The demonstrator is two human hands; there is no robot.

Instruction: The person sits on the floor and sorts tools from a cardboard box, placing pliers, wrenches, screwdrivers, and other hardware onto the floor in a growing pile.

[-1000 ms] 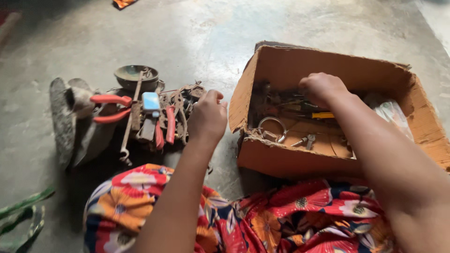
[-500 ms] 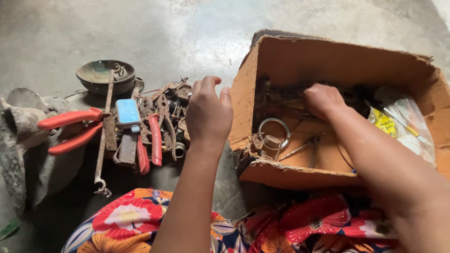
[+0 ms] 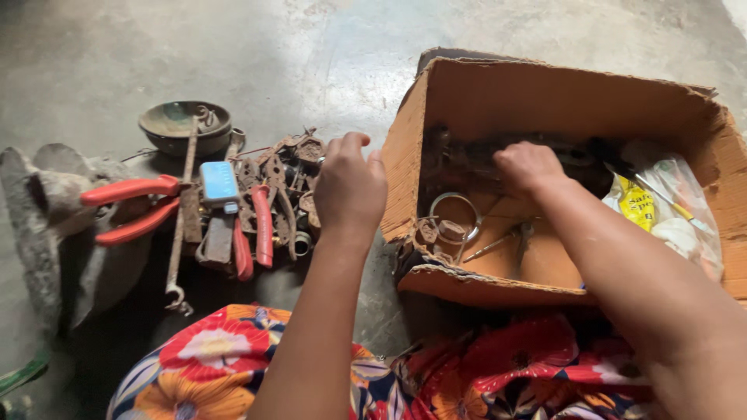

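My right hand (image 3: 527,165) curled deep in torn brown cardboard box (image 3: 545,101), grip hidden, cannot tell. My left hand (image 3: 350,190) loosely curled, empty-looking, above pile of rusty metal tools (image 3: 284,183). Sharp rusty bits might scratch my fingers; weak box wall might rip.

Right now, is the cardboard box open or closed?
Open. The cardboard box has no top covering it; the right hand reaches inside among tools.

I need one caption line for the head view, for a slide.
Right hand digs in a cardboard box; left hand hovers by rusty tools on the floor.
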